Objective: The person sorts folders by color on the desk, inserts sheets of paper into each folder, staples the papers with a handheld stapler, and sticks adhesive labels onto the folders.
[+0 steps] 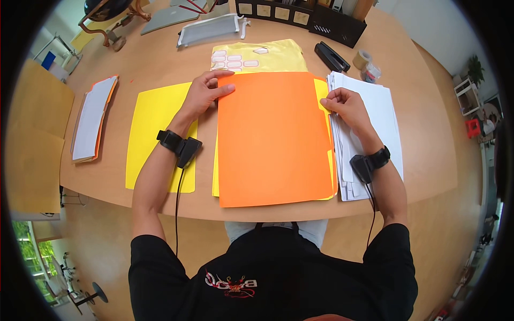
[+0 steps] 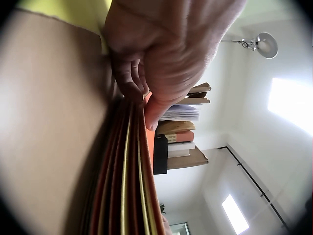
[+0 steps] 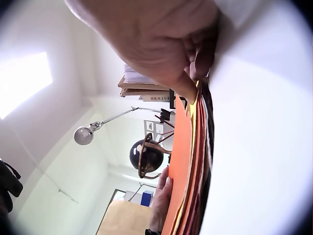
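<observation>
A stack of file folders lies in front of me, an orange folder (image 1: 273, 139) on top and a yellow folder (image 1: 323, 107) showing along its right edge. My left hand (image 1: 206, 93) grips the stack's upper left side, thumb on the orange face and fingers at the edge. At the upper right edge my right hand (image 1: 345, 104) pinches the tabbed side of the stack, thumb against the yellow folder. The folder edges (image 2: 129, 171) show in red, brown and yellow layers in the left wrist view; the fingertips are partly hidden behind them.
White papers (image 1: 375, 112) lie right beside the stack, partly under my right hand. Another yellow folder (image 1: 155, 128) is to the left, with a paper pile (image 1: 95, 120) beyond. Behind sit a yellow envelope (image 1: 284, 56), a black stapler (image 1: 332, 56) and a tape roll (image 1: 362, 59).
</observation>
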Available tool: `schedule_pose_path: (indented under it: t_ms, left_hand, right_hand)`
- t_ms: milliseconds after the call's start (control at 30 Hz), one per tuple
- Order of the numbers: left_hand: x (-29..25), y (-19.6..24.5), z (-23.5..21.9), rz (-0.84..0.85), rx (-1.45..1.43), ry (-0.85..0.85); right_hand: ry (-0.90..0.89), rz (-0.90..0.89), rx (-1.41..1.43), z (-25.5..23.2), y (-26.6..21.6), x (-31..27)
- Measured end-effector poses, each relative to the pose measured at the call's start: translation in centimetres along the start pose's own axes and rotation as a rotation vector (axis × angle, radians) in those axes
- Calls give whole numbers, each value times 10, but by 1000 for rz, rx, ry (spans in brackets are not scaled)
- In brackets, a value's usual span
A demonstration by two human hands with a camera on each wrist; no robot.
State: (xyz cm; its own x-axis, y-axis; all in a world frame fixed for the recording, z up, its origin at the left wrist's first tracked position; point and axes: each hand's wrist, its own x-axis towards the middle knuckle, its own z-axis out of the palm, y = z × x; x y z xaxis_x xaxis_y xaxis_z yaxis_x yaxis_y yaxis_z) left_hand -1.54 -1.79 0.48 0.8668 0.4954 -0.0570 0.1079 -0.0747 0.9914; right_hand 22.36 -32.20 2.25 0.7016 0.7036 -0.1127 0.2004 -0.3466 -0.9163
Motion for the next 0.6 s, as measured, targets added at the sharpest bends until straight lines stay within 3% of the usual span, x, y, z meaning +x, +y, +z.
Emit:
schedule_pose_path:
  t_ms: [267, 367, 467, 533, 600]
  left_hand:
    - [3, -5, -1, 56, 84, -5]
    - [4, -3, -1, -12, 72, -7]
    - [6, -10, -3, 44, 85, -1]
    - [5, -10, -3, 104, -17, -21]
    - [6, -12, 1, 150, -56, -16]
  right_hand:
    - [7, 1, -10, 0, -2, -3]
    - [-23, -62, -65, -1, 4, -1]
    - [-16, -126, 41, 2, 10, -2]
    - [-1, -300, -131, 3, 12, -5]
    - [-14, -257, -101, 3, 6, -10]
